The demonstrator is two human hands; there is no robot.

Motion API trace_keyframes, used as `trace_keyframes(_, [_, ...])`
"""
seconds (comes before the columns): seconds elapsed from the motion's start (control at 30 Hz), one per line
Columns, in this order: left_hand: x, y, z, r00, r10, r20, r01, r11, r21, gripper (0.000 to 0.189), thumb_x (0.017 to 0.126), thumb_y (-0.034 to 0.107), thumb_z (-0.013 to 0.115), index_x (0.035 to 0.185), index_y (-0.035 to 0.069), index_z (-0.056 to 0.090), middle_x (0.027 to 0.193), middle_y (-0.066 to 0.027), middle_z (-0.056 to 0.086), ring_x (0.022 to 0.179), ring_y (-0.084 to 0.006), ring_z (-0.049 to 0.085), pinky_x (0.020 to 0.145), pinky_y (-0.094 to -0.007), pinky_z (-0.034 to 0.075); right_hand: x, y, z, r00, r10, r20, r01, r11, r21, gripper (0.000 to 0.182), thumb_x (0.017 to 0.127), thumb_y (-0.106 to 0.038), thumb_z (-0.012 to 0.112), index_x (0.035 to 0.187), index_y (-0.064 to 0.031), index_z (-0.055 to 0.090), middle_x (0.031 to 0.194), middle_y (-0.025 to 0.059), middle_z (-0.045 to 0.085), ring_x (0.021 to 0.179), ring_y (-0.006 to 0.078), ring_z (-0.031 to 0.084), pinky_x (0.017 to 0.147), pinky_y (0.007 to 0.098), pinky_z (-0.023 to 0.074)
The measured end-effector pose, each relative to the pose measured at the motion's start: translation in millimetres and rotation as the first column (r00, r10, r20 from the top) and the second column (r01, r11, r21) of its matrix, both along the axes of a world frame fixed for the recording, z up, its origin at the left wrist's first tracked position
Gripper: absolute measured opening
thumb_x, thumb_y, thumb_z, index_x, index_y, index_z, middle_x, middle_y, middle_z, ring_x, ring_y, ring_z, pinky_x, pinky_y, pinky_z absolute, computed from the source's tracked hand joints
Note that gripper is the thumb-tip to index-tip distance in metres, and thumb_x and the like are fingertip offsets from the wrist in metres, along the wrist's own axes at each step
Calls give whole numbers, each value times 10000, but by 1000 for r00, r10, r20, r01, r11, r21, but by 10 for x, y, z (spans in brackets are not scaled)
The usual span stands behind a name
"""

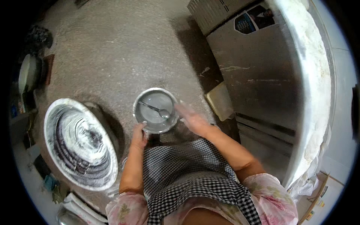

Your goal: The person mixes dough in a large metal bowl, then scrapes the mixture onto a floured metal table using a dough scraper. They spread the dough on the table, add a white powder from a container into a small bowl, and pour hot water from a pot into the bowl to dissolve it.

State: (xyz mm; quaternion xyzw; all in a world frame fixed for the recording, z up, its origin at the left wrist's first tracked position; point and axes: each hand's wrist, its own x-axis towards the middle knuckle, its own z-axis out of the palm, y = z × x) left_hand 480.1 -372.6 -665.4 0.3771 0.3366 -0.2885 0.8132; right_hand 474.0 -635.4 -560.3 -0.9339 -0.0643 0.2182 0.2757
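A round metal bowl (137, 109) is in front of me, with a metal spoon (164, 113) lying slanted inside it and what looks like a little clear liquid. My left hand (139, 135) grips the bowl's near left rim, thumb over the edge. Beside the right rim is my right hand (191, 116), blurred, with its fingers stretched toward the bowl; whether they touch it cannot be told. To the left stands a large metal basin (48, 126), its inside smeared with white paste or flour.
A steel cabinet or counter (261, 64) runs along the right, its top covered in white powder (317, 73). A pale flat container (220, 101) sits at its foot. Pans (28, 73) are at far left, above the speckled floor (121, 47).
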Motion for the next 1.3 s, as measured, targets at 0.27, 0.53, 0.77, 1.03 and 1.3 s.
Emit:
trace_keyframes(0.27, [590,-282,-1156,996,12,90,-16,999,40,297,770,108,560,1046,23,494,875,-57,562,766,-166,579,671,-273,502,-447,-1512,-1660,845,-523,114,534,839,-110,494,814,-114,584,1265,-6,413,1227,212,488,1085,322,519,931,358,409])
trace_keyframes(0.53, [936,-701,-1842,970,-135,201,135,991,12,598,750,107,570,1273,139,282,1039,-86,486,913,-188,510,681,-341,466,-1006,-2205,-3117,758,-630,-171,503,730,-463,563,772,-213,614,1278,-66,416,1223,195,501,1140,350,462,965,389,367])
trace_keyframes(0.77, [646,-1049,-2029,997,41,-64,-31,988,149,272,759,146,546,995,17,506,886,-111,577,712,-218,581,577,-303,495,-1285,-2582,-3901,506,-839,-201,772,544,-328,283,819,-175,482,1077,-66,524,984,166,598,887,357,569,772,432,444])
trace_keyframes(1.03, [220,-955,-2475,997,-67,-24,69,992,109,303,763,176,524,1015,11,490,893,-118,573,725,-222,575,477,-339,464,-594,-2288,-3573,931,-364,31,333,809,-484,200,815,-142,500,967,-14,521,890,222,593,840,381,571,727,449,450])
trace_keyframes(1.3, [41,-873,-2409,997,-56,-47,61,991,119,312,755,166,535,1034,36,491,932,-95,569,761,-220,579,561,-327,504,78,-1947,-3727,838,-526,143,545,810,-218,251,832,-212,495,914,-1,603,933,192,620,877,354,589,770,427,463])
